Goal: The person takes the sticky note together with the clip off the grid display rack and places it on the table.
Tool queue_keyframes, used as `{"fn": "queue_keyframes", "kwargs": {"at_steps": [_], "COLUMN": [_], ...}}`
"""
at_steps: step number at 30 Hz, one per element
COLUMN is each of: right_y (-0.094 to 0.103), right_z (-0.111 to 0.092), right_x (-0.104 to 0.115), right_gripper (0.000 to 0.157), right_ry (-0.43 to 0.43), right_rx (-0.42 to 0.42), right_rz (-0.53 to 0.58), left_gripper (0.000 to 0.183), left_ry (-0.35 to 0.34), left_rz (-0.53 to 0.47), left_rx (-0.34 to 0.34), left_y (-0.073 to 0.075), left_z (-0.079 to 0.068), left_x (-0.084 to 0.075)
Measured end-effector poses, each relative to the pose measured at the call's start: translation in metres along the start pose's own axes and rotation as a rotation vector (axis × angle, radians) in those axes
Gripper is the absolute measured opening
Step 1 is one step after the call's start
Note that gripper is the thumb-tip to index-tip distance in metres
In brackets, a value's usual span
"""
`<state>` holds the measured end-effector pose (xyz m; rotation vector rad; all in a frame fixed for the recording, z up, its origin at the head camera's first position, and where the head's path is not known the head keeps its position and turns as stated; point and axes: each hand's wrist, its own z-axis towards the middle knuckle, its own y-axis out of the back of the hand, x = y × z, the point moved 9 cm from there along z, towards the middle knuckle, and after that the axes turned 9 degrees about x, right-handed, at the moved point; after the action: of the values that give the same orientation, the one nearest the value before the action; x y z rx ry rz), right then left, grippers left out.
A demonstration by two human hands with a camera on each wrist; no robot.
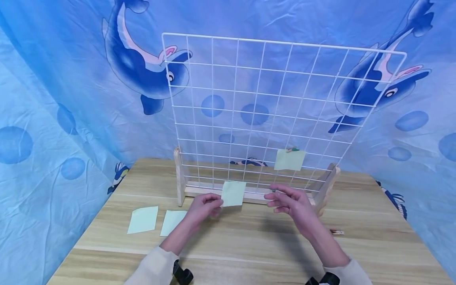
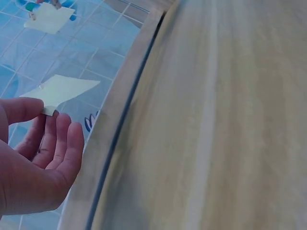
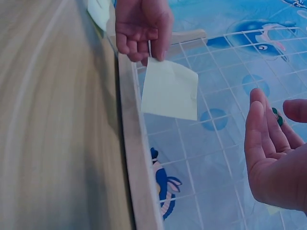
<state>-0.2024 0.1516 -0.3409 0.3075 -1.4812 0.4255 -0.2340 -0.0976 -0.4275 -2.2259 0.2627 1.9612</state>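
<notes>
My left hand [image 1: 205, 208] pinches a pale green square sheet of paper [image 1: 233, 193] by its edge, thumb against fingers. The sheet is held up before the lower part of a white wire grid [image 1: 249, 94]. To the right, my right hand [image 1: 293, 206] has a small clothespin [image 3: 277, 116] between thumb and fingers; only its green part shows. Another paper square [image 1: 289, 160] hangs on the grid, under a clothespin [image 1: 293, 149] with green on it. In the left wrist view, the held sheet [image 2: 60, 93] bends slightly.
Two more paper squares, one at far left [image 1: 143, 220] and one beside my left forearm [image 1: 173, 222], lie on the wooden table [image 1: 242, 253]. A reddish clothespin [image 1: 337, 232] lies right of my right forearm. Wooden feet [image 1: 179, 178] support the grid; a blue dolphin curtain [image 1: 89, 118] hangs behind.
</notes>
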Motion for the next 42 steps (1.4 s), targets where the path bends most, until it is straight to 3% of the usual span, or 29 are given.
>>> {"fn": "queue_keyframes", "kwargs": {"at_steps": [10, 24, 30, 35, 42], "right_y": [0.008, 0.013, 0.019, 0.023, 0.027], "right_z": [-0.021, -0.04, -0.061, -0.08, -0.102], "right_x": [-0.026, -0.04, -0.052, -0.056, -0.059], "right_gripper": [0.024, 0.023, 0.033, 0.044, 0.039], "right_ry": [-0.075, -0.097, -0.157, -0.17, -0.121], "right_rx": [-0.009, 0.049, 0.072, 0.139, 0.249], "right_rz": [-0.014, -0.06, -0.136, -0.235, -0.261], "left_gripper": [0.028, 0.035, 0.038, 0.037, 0.036], "left_ry": [0.057, 0.084, 0.11, 0.127, 0.157], "left_rz": [0.017, 0.012, 0.0, -0.004, 0.012], "left_rx": [0.074, 0.115, 0.118, 0.124, 0.093], "left_y": [0.005, 0.023, 0.027, 0.029, 0.038], "left_z": [-0.01, -0.03, -0.033, -0.037, -0.043], "left_x": [0.019, 0.036, 0.045, 0.047, 0.049]}}
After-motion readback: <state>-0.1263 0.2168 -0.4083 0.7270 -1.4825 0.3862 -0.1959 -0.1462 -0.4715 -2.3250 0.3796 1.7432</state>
